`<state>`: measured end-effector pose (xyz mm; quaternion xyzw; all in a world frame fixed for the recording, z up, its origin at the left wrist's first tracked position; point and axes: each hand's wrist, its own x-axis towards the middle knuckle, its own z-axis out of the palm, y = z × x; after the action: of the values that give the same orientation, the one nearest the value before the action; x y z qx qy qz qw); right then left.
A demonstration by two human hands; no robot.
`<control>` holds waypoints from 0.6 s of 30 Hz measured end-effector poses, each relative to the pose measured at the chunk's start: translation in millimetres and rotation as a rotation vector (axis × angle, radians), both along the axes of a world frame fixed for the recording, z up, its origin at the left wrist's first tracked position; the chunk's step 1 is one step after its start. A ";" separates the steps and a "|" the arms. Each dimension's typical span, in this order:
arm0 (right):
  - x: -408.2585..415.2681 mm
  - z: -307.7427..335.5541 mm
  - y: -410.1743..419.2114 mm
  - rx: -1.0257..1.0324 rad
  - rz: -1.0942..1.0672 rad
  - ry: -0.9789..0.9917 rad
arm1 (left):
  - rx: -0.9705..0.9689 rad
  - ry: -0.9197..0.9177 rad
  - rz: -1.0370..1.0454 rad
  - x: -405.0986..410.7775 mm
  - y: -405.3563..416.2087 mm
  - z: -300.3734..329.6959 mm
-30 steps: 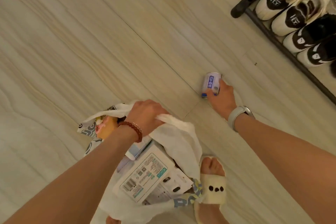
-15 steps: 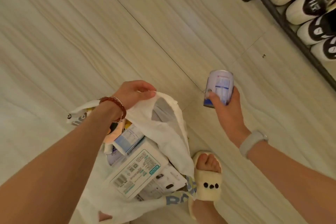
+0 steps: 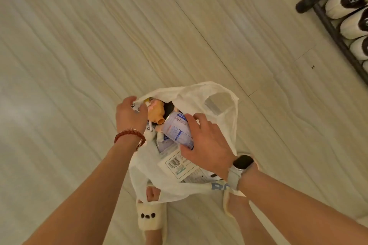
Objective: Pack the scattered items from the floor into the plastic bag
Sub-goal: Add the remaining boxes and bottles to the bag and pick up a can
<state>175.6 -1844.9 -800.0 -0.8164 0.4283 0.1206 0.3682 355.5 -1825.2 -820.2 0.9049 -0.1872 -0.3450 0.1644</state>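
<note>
Left hand [image 3: 130,114] pinched the white plastic bag [image 3: 223,105] rim, holding its mouth wide; right hand [image 3: 207,141] gripped the white-and-blue can [image 3: 176,128], tilted in over the packed boxes.

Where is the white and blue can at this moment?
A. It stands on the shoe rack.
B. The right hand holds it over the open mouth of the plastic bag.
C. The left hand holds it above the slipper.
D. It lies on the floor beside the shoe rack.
B: the right hand grips the can over the open mouth of the plastic bag, while the left hand holds the bag's edge.
</note>
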 end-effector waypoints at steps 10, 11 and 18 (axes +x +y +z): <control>62.7 -28.6 -14.1 0.081 0.637 0.074 | 0.262 0.436 0.406 8.5 122.8 -40.6; 68.8 -30.5 -11.0 0.074 0.694 0.082 | 0.190 0.344 0.412 10.2 124.6 -41.3; 72.2 -48.7 23.8 0.100 0.849 0.208 | -0.051 0.083 0.278 28.6 118.4 -4.2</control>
<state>247.8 -1821.1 -848.7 -0.8846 0.0835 0.3634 0.2802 384.1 -1706.8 -824.4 0.9026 -0.0620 -0.3513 0.2410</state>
